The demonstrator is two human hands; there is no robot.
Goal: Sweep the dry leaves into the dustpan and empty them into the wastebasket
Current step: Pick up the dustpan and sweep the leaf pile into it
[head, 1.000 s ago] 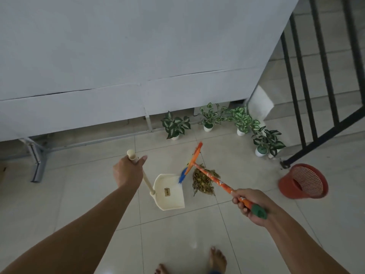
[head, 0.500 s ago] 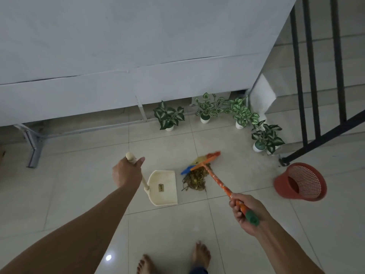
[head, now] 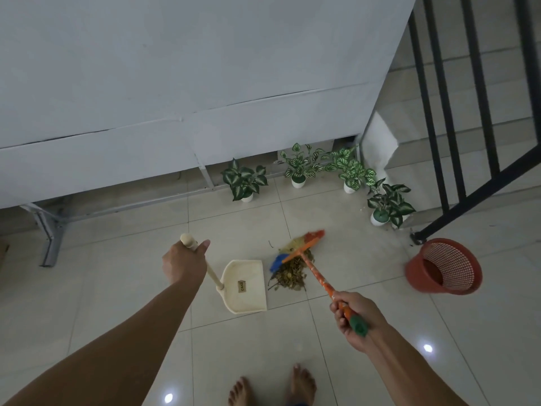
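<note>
One heap of dry brown leaves (head: 288,273) at frame centre, just right of cream plastic dustpan (head: 245,285). Orange-handled broom (head: 310,260) on heap, gripped by right hand (head: 355,319). Left hand (head: 183,262) grips dustpan's pole. Red mesh wastebasket (head: 443,266) tilted, right.

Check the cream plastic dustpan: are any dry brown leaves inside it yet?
No: the cream plastic dustpan shows only its small label inside, while the dry brown leaves lie heaped on the tile beside it.
</note>
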